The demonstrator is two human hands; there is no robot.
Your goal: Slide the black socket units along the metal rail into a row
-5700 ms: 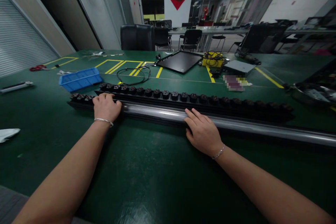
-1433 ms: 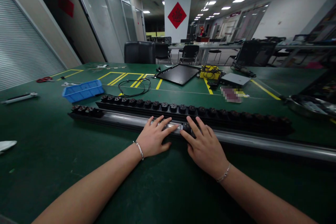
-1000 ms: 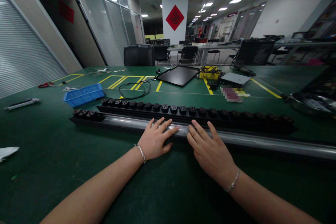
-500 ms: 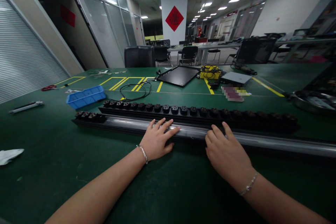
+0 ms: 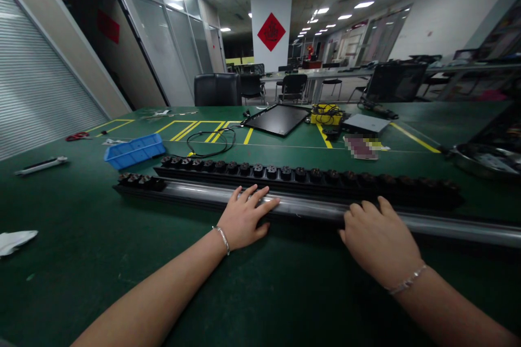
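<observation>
A long clear strip (image 5: 309, 207) lies along a black housing (image 5: 122, 188) on the green table. At its left end several black round parts (image 5: 132, 178) show uncovered. My left hand (image 5: 244, 217) rests on the strip near the middle, fingers spread and lying flat. Farther right, my right hand (image 5: 380, 236) has its fingers curled over the strip, with the thumb at the near edge; its fingertips are partly hidden. Just behind lies a second black housing (image 5: 183, 171) carrying a row of round black parts (image 5: 271, 172).
At the left stand a blue bin (image 5: 136, 152), red-handled scissors (image 5: 77, 136), a white-and-black tool (image 5: 40, 166) and white paper (image 5: 16, 241). Behind the housings lie a black cable (image 5: 211, 143), a dark panel (image 5: 279, 119), a yellow box (image 5: 326, 114) and a grey box (image 5: 365, 124). A metal bowl (image 5: 486, 168) stands right.
My right hand has slid to the right along the strip, and its fingers are more curled. My left hand stays in the same place, fingers spread.
</observation>
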